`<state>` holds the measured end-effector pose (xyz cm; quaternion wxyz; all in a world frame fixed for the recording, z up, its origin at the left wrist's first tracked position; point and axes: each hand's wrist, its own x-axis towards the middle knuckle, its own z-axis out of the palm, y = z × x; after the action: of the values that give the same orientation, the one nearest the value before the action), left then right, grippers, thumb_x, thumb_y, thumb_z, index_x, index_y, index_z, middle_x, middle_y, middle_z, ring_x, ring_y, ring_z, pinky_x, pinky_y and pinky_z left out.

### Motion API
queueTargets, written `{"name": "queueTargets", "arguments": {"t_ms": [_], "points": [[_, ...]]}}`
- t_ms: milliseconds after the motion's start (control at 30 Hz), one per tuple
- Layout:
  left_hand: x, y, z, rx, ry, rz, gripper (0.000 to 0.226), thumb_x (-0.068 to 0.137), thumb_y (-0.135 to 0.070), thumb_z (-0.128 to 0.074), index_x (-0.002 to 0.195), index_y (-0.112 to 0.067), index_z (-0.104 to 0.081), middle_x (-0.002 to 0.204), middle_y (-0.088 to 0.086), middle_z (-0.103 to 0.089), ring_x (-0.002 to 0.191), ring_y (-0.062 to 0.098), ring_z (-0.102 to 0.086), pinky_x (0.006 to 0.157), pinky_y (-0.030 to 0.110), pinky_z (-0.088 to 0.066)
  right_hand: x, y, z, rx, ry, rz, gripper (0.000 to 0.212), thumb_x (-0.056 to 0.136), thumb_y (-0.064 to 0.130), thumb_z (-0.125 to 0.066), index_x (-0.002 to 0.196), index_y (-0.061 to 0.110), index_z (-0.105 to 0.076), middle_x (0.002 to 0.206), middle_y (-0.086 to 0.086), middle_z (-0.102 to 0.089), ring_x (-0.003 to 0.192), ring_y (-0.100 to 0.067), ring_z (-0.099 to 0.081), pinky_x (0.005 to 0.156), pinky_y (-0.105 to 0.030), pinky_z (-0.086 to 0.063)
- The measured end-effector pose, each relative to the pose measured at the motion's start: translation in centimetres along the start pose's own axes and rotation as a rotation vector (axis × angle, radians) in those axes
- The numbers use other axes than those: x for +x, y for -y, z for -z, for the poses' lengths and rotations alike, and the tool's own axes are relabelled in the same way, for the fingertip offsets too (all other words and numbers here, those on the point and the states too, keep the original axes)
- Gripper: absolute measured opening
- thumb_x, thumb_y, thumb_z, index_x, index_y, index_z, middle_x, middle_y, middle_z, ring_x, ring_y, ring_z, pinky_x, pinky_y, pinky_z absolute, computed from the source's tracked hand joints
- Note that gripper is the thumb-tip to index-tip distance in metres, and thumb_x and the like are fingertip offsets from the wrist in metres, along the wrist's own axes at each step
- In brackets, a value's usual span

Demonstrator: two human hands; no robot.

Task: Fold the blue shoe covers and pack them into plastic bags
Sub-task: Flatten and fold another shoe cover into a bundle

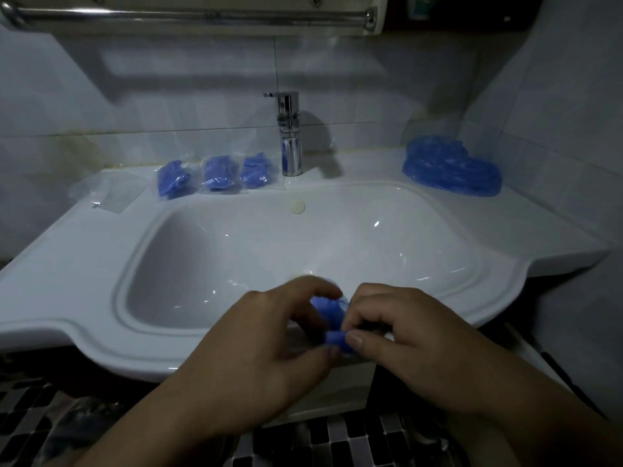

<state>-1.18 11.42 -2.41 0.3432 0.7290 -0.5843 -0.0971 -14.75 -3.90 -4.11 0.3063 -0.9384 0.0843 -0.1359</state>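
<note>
You wore the only camera on your head; it looked forward and down, close over the front rim of the sink (pixel 84 264). Its wide angle caught your left hand (pixel 269 342) and right hand (pixel 418 335) low in the middle, the faucet (pixel 290 136) and tiled wall (pixel 168 96) beyond, and the towel bar (pixel 188 15) along the top edge.

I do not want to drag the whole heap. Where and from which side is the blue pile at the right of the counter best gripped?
Pinch the top crumpled layer of the blue pile at its higher left hump, from above and in front. Walls close its back and right side; a low grip would likely lift several thin layers.
</note>
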Motion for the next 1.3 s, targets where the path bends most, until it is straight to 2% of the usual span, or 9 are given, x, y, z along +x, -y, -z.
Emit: {"name": "queueTargets", "arguments": {"t_ms": [67, 200, 433, 667, 833, 1000, 1100, 1200, 1300], "points": [[0.3, 0.3, -0.5, 0.008, -0.035, 0.046, 0.030, 0.085, -0.041, -0.069, 0.112, -0.042, -0.057, 0.085, -0.026, -0.070, 0.068, -0.011, -0.060, 0.064, 0.012, -0.040, 0.2, 0.0, -0.3, 0.008, -0.046, -0.034, 0.015, 0.087, 0.036, -0.058, 0.079, 0.026, -0.065, 0.079, 0.010, -0.059, 0.076, -0.009, -0.059, 0.066, -0.027, -0.047], [0.6, 0.4, -1.8, 0.048, -0.121, 0.081, 0.016, 0.085, -0.027, -0.072, 0.095, -0.036, -0.064, 0.077, -0.025, -0.069, 0.075, -0.002, -0.065, 0.065, 0.014, -0.045, 0.4, 0.4, -1.0, 0.133, -0.169, -0.133, 0.011, 0.083, 0.020, -0.072, 0.077, 0.027, -0.065, 0.065, 0.004, -0.061, 0.054, -0.004, -0.053, 0.052, -0.013, -0.041], [0.6, 0.2, -2.2, 0.060, -0.216, 0.061, 0.036, 0.075, -0.001, -0.077, 0.073, -0.033, -0.060, 0.075, -0.025, -0.058, 0.071, -0.013, -0.059, 0.058, -0.002, -0.036, 0.6, 0.4, -1.6, 0.039, -0.220, -0.141, 0.013, 0.082, 0.019, -0.072, 0.074, 0.023, -0.063, 0.063, 0.005, -0.057, 0.056, -0.007, -0.051, 0.053, -0.013, -0.038], [0.7, 0.4, -1.1, 0.092, -0.060, -0.043, 0.009, 0.075, -0.038, -0.063, 0.080, -0.034, -0.069, 0.083, -0.041, -0.054, 0.074, -0.018, -0.054, 0.063, -0.003, -0.033, 0.4, 0.4, -0.8, -0.112, -0.059, -0.095, 0.021, 0.075, 0.048, -0.076, 0.088, 0.034, -0.068, 0.086, 0.015, -0.054, 0.081, -0.001, -0.055, 0.068, -0.015, -0.040], [0.0, 0.8, 0.0, 0.135, 0.050, -0.068, 0.027, 0.076, -0.060, -0.056, 0.086, -0.039, -0.070, 0.083, -0.021, -0.065, 0.075, 0.000, -0.063, 0.063, 0.019, -0.049, 0.1, 0.2, 0.1, -0.030, -0.001, -0.043, 0.010, 0.081, 0.041, -0.072, 0.083, 0.032, -0.069, 0.088, 0.012, -0.059, 0.084, -0.008, -0.060, 0.073, -0.031, -0.050], [0.4, 0.6, -0.6, 0.060, -0.042, 0.084, 0.011, 0.084, -0.040, -0.067, 0.094, -0.037, -0.064, 0.073, -0.026, -0.067, 0.063, -0.001, -0.062, 0.055, 0.014, -0.042, 0.2, 0.3, -0.2, 0.014, -0.064, -0.086, 0.007, 0.087, 0.038, -0.061, 0.083, 0.033, -0.064, 0.081, 0.014, -0.061, 0.075, -0.008, -0.058, 0.062, -0.024, -0.045], [0.6, 0.8, -0.9, 0.053, -0.100, 0.160, 0.012, 0.085, -0.029, -0.071, 0.080, -0.033, -0.061, 0.061, -0.028, -0.061, 0.056, -0.003, -0.057, 0.049, 0.009, -0.035, 0.6, 0.7, -0.9, 0.094, -0.166, -0.151, 0.009, 0.084, 0.027, -0.070, 0.085, 0.032, -0.063, 0.073, 0.010, -0.062, 0.063, -0.008, -0.057, 0.059, -0.024, -0.049], [0.6, 0.7, -1.3, 0.095, -0.127, 0.195, 0.013, 0.084, -0.027, -0.072, 0.074, -0.028, -0.064, 0.058, -0.036, -0.055, 0.060, -0.008, -0.056, 0.050, 0.007, -0.035, 0.8, 0.8, -1.5, 0.114, -0.199, -0.180, 0.012, 0.082, 0.023, -0.074, 0.080, 0.028, -0.064, 0.067, 0.011, -0.061, 0.058, -0.005, -0.055, 0.056, -0.018, -0.046], [0.7, 0.6, -1.7, 0.177, -0.165, 0.185, 0.009, 0.082, -0.031, -0.072, 0.075, -0.029, -0.067, 0.055, -0.026, -0.053, 0.065, -0.005, -0.055, 0.053, 0.008, -0.035, 0.8, 0.7, -1.7, 0.026, -0.212, -0.166, 0.008, 0.083, 0.025, -0.073, 0.076, 0.026, -0.069, 0.067, 0.012, -0.061, 0.065, -0.005, -0.056, 0.057, -0.015, -0.043]]}}
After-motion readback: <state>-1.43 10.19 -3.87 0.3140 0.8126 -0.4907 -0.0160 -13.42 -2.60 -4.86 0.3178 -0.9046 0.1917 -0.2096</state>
